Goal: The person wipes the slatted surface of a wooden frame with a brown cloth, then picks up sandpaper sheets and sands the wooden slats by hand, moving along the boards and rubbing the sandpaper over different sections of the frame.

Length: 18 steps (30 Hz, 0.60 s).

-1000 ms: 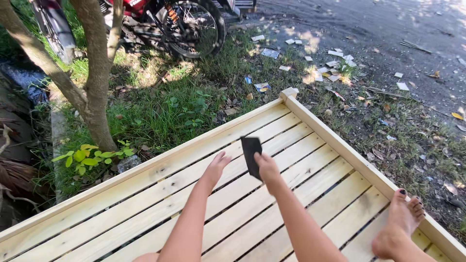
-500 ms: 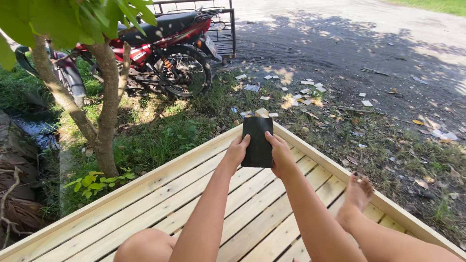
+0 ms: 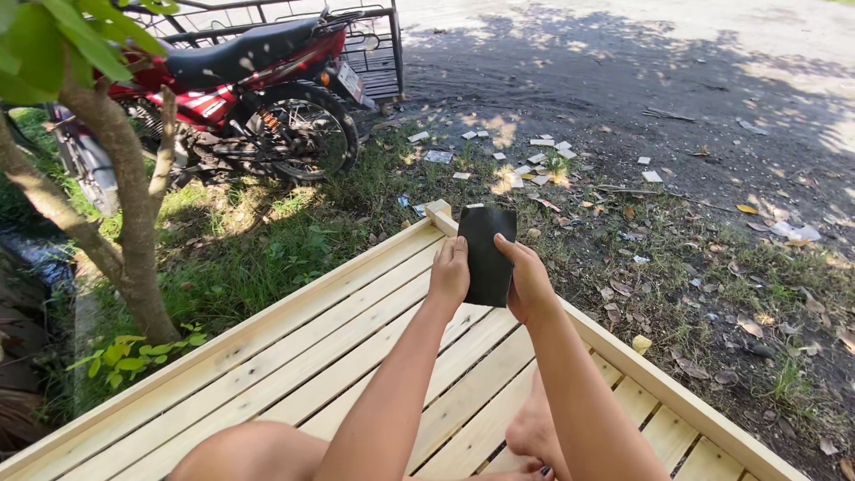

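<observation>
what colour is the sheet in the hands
Black sheet, flat and dark, clearest in the head view.

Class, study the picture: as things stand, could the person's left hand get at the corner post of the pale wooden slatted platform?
Probably yes. The left hand grips the black rectangular sheet just short of the corner post of the pale wooden slatted platform, and nothing lies between them; yet it is busy sharing the sheet with the right hand.

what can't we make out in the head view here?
- Black sheet: side facing the ground hidden; material unclear.
- Left hand and right hand: fingertips behind the sheet.
- Motorcycle: front hidden by tree trunk.
- Wooden platform: cut by the bottom edge.
- Litter: too small to identify.
</observation>
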{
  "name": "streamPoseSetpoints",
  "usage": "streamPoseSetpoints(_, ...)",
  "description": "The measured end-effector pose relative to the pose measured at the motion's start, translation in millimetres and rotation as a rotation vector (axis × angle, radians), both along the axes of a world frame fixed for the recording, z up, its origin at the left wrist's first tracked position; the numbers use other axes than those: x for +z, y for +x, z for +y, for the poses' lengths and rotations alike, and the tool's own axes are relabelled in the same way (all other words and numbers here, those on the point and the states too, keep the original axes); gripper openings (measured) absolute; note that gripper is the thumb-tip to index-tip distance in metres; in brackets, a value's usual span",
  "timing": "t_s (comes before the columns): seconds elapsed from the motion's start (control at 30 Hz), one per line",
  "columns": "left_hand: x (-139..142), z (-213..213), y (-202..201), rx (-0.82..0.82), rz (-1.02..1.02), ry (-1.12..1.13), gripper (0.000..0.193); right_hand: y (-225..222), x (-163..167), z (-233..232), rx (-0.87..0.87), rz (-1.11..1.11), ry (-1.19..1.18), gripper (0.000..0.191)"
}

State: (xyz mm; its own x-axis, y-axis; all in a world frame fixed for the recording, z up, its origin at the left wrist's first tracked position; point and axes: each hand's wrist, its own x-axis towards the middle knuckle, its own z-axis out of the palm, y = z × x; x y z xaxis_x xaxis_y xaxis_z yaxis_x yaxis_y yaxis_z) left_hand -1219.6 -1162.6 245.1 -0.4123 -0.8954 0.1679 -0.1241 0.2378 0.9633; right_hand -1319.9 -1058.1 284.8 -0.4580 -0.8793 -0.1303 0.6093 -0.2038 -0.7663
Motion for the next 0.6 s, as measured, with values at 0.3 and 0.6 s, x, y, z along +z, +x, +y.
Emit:
streamPoseSetpoints(0.3,-89.8,-4.0,-77.5,-0.194,-0.136,0.023,0.041,-28.9,-64.2,-7.8,-0.322,-0.026,0.135,0.021)
streamPoseSetpoints(0.6,-179.8,-58.0,-6.5,-0.058,-0.345,-0.023,0.059,-15.4,-194.7,-71.6,-0.492,0.268,0.263,0.017)
